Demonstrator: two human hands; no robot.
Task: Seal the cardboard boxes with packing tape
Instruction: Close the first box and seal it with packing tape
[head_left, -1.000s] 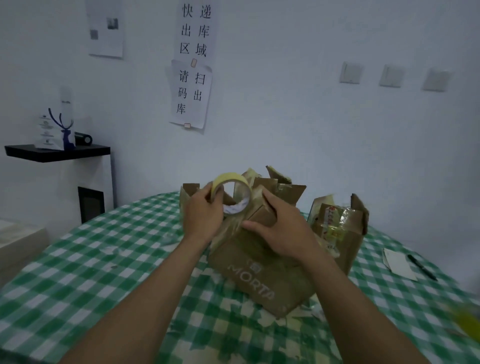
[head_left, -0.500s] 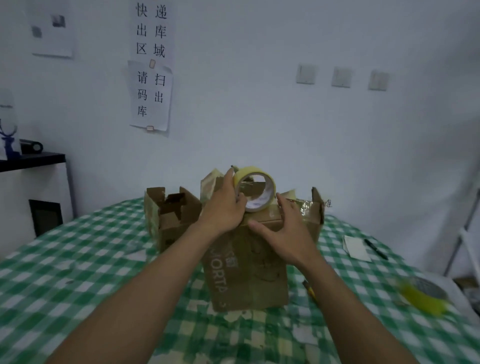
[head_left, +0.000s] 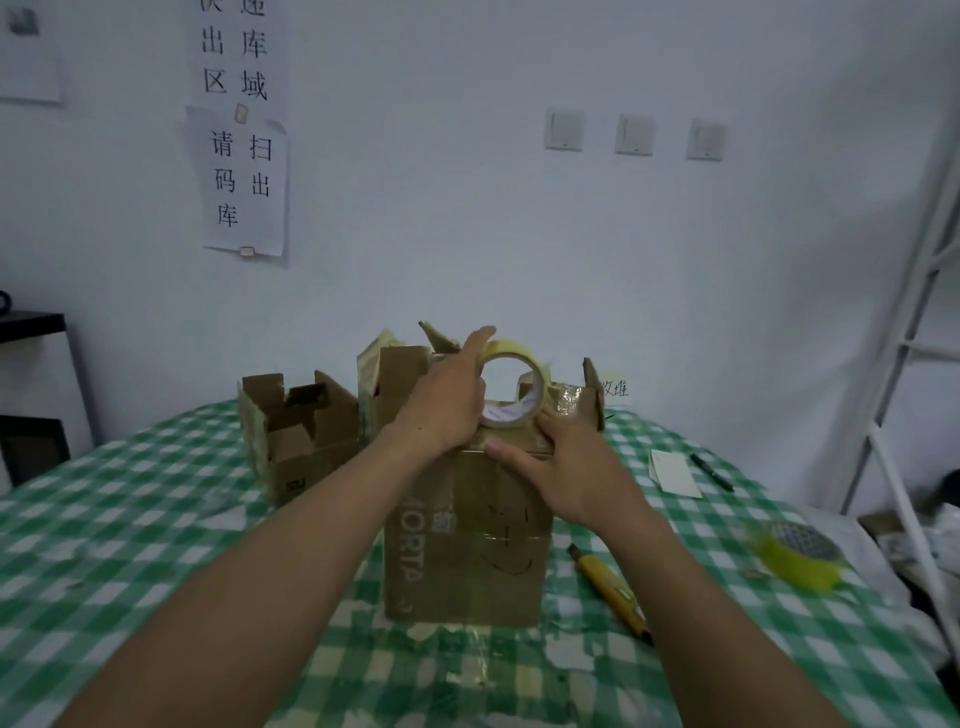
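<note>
Head view: my left hand (head_left: 447, 400) grips the yellow tape roll (head_left: 511, 415), which stands on edge atop the cardboard box (head_left: 467, 551) on the checked table (head_left: 156, 519). My right hand (head_left: 566, 467) lies flat, fingers straight, on the box's top front edge.

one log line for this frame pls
left hand: grips tape roll | right hand: flat on box top | step: taping

Head-worn view, forward and downward.

the tape roll (head_left: 523, 354) sits atop the middle box (head_left: 467, 551). an open box (head_left: 301, 441) stands left of it, a knife (head_left: 605, 584) right.
</note>
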